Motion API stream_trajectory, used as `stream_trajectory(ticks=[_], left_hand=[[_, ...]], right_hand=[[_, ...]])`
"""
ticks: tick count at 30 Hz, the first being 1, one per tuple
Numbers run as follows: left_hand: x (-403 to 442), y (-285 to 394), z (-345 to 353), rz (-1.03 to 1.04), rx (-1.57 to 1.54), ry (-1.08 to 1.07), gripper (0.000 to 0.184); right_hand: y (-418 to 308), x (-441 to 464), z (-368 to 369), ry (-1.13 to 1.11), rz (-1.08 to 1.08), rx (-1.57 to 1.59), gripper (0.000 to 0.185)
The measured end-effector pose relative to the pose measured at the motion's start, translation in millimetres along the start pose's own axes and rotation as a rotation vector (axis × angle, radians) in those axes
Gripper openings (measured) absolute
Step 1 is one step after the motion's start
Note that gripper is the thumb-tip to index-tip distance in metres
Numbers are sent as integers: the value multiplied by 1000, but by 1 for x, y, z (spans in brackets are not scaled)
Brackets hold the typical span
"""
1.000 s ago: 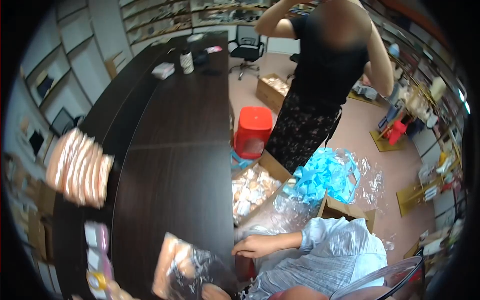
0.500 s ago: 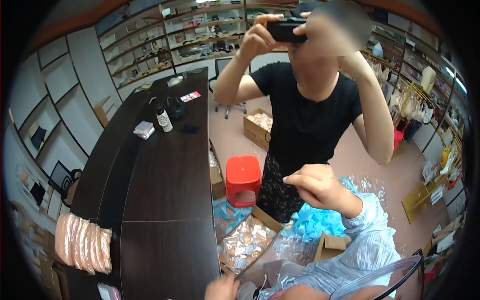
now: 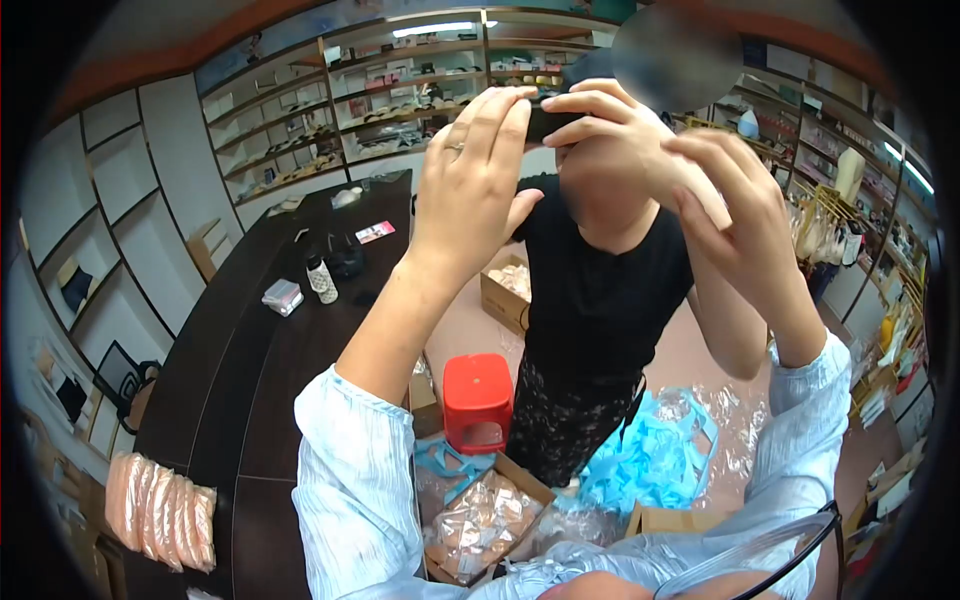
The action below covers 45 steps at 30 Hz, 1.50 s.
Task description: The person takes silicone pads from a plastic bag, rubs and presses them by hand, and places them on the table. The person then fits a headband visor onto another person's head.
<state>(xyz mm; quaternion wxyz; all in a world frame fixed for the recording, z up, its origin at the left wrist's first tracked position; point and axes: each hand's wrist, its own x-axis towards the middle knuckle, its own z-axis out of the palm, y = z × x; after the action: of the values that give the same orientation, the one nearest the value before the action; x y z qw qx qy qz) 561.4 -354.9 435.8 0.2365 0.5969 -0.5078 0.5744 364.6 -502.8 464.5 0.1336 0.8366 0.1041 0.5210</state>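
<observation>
Both of my hands are raised in front of a person in a black shirt [image 3: 610, 290]. My left hand [image 3: 468, 185] shows its back, fingers stretched upward and thumb apart, holding nothing that I can see. To the right, my right hand [image 3: 740, 205] is raised with its fingers bent loosely and apart from the thumb, nothing visible in it. The other person's hand [image 3: 610, 115] is between mine, near a dark device [image 3: 548, 125] mostly hidden behind fingers. I cannot tell whether my hands touch the person or the device.
A long dark table [image 3: 290, 400] runs along the left, with wrapped peach packets [image 3: 160, 510], a patterned bottle [image 3: 320, 280] and small items on it. A red stool [image 3: 478, 400], a box of bagged items [image 3: 485, 520] and blue bags [image 3: 650, 455] are on the floor. Shelves line the walls.
My left hand has risen from the bottom edge to the upper middle. My right hand has moved up and right, its fingers opening. The view has shifted slightly.
</observation>
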Motion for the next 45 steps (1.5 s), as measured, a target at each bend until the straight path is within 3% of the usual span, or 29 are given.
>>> stream_trajectory(ticks=[6, 11, 15, 36, 45], left_hand=[[28, -14, 57, 72, 79, 43, 68], [27, -22, 79, 33, 17, 74, 65], [26, -23, 80, 78, 16, 97, 62], [8, -12, 84, 62, 56, 254, 58], [-1, -19, 76, 6, 6, 320, 55]], right_hand=[[52, 6, 34, 71, 37, 126, 45], [52, 3, 39, -139, 356, 438, 60], [50, -1, 45, -85, 123, 290, 68], [38, -31, 40, -63, 42, 60, 75], [29, -33, 39, -5, -18, 92, 53]])
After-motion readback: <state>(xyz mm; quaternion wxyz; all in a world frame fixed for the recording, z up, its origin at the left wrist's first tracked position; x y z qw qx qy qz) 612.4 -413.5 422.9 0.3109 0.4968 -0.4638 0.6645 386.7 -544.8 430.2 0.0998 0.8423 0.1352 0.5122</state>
